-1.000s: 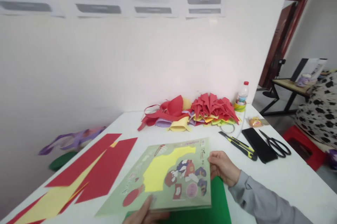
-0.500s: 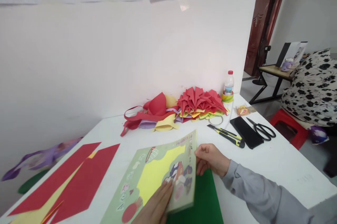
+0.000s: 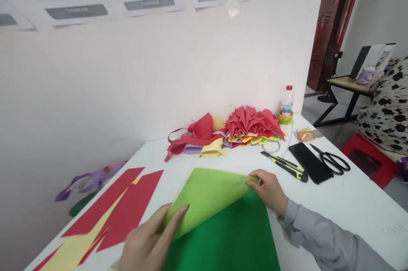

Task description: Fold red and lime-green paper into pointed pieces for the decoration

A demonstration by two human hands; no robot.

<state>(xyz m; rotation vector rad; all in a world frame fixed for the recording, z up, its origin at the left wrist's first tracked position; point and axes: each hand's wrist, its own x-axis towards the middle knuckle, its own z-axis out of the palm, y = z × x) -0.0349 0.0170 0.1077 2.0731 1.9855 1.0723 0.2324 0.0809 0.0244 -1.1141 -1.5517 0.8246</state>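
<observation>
A light green sheet of paper (image 3: 210,201) is raised at a tilt over the table, its far edge pointing toward the wall. My left hand (image 3: 153,235) is closed on its near left side, thumb on top. At the right corner, my right hand (image 3: 269,190) pinches the sheet between thumb and fingers. Under it lies a dark green sheet (image 3: 229,237), flat on the table and partly covered. The printed cover is out of sight, apart perhaps from a pale edge by my left hand.
Red paper pieces (image 3: 137,205) and yellow paper (image 3: 72,254) lie at left. A heap of folded red paper (image 3: 251,124) stands by the wall. A utility knife (image 3: 287,167), phone (image 3: 309,162), scissors (image 3: 334,162), wrapped snack (image 3: 305,135) and bottle (image 3: 287,103) are at right.
The printed cover has gone from view, and a light green sheet now shows in its place. My left hand has gone from lying flat on the cover to gripping the sheet. The view has swung left.
</observation>
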